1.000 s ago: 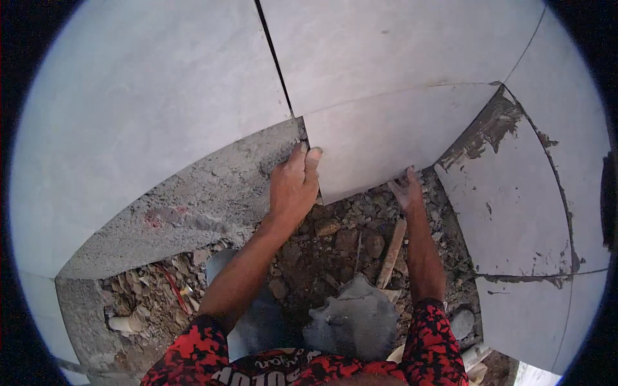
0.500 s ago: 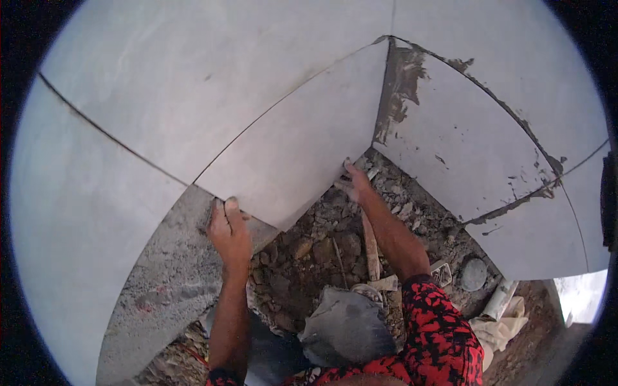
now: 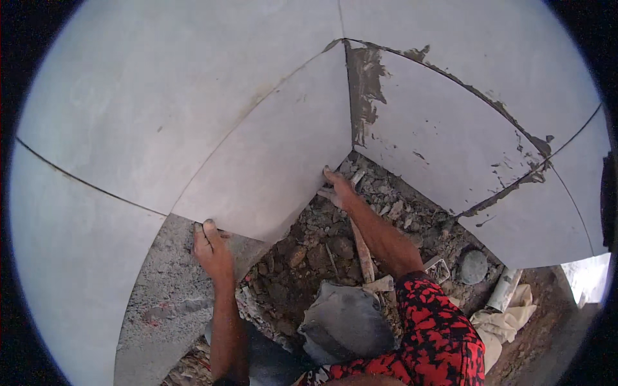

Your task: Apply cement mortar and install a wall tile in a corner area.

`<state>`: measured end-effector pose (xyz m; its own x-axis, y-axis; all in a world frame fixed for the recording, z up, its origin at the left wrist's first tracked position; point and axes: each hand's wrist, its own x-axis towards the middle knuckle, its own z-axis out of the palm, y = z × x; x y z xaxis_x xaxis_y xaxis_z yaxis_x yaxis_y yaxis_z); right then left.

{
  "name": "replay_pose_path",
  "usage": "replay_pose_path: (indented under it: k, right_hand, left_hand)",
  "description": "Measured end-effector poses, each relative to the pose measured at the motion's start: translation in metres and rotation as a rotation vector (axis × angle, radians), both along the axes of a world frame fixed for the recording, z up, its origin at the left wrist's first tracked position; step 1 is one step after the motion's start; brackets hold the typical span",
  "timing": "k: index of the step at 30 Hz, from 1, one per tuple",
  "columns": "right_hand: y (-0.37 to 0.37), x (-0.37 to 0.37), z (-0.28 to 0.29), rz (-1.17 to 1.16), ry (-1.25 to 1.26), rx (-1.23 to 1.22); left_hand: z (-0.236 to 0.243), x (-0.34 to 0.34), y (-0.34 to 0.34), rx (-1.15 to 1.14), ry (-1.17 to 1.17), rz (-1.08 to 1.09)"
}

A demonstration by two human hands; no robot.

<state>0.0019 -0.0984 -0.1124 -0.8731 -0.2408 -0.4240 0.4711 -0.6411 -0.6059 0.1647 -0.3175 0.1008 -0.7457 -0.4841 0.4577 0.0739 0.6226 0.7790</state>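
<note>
A large pale grey tile (image 3: 270,148) lies against the wall on the left side of the inner corner. My left hand (image 3: 214,252) grips its near side edge, thumb and fingers closed together at the rim. With my right hand (image 3: 340,192) I hold its lower edge close to the corner; part of those fingers is hidden behind the edge. Smeared grey mortar (image 3: 365,90) runs down the corner beside the tile. Across the corner, another pale tile (image 3: 438,128) carries mortar spots along its joints. Bare concrete wall (image 3: 174,276) shows below my left hand.
Broken stones and rubble (image 3: 315,251) cover the ground under the tiles. A tool with a wooden handle (image 3: 364,251) lies there, near a round grey disc (image 3: 474,267). To the right are a white pipe (image 3: 505,289) and a crumpled cream cloth (image 3: 501,331).
The view has turned, so the corner sits further left. Both hands keep their hold on the tile's edges. The joint line along the tile's upper edge looks thinner and fainter.
</note>
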Motion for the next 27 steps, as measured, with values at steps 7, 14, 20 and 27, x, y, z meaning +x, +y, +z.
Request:
replay_pose_path:
  k: [7, 14, 20, 27]
  right_hand:
    - [0.004, 0.001, 0.004, 0.060, -0.011, -0.056]
    - [0.003, 0.003, 0.005, 0.054, 0.005, -0.071]
    - [-0.001, 0.001, -0.002, 0.044, 0.000, -0.021]
    - [-0.003, 0.001, -0.001, 0.032, -0.003, 0.017]
  left_hand:
    - [0.004, 0.004, 0.001, -0.139, -0.095, 0.021]
    - [0.012, 0.004, 0.003, -0.109, -0.121, 0.044]
    - [0.014, 0.008, 0.000, -0.238, -0.110, 0.038]
    - [0.004, 0.006, -0.006, -0.255, -0.056, -0.010]
